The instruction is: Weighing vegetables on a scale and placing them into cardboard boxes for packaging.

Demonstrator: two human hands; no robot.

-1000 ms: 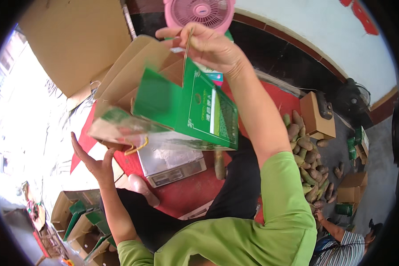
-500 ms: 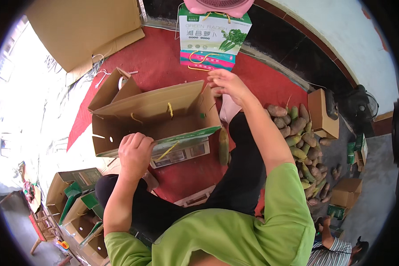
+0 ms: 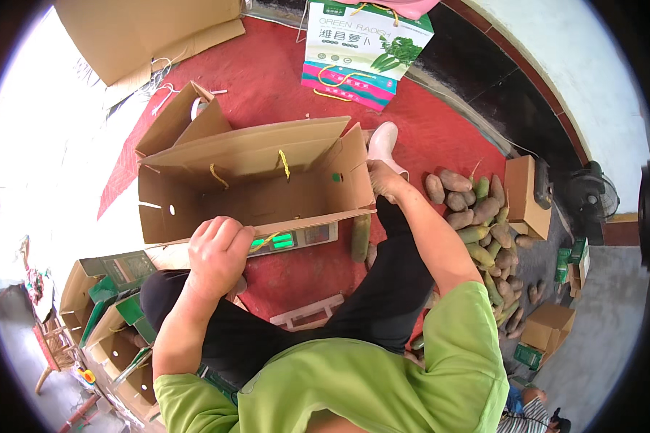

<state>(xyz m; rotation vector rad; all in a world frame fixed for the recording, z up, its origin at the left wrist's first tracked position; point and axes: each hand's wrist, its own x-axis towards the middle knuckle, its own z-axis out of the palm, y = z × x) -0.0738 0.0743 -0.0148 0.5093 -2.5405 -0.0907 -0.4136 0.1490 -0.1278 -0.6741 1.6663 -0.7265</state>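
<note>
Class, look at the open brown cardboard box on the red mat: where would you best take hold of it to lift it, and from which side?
Probably by the two yellow cord handles on the far wall of the cardboard box, coming from above. The top is open, and the left hand and right hand already rest on its near edge and right end.

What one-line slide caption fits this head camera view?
Both hands, left hand and right hand, grip an open cardboard box beside piled radishes.

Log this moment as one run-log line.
left hand: on near flap of open cardboard box | right hand: at box's right end | radishes: piled right
</note>
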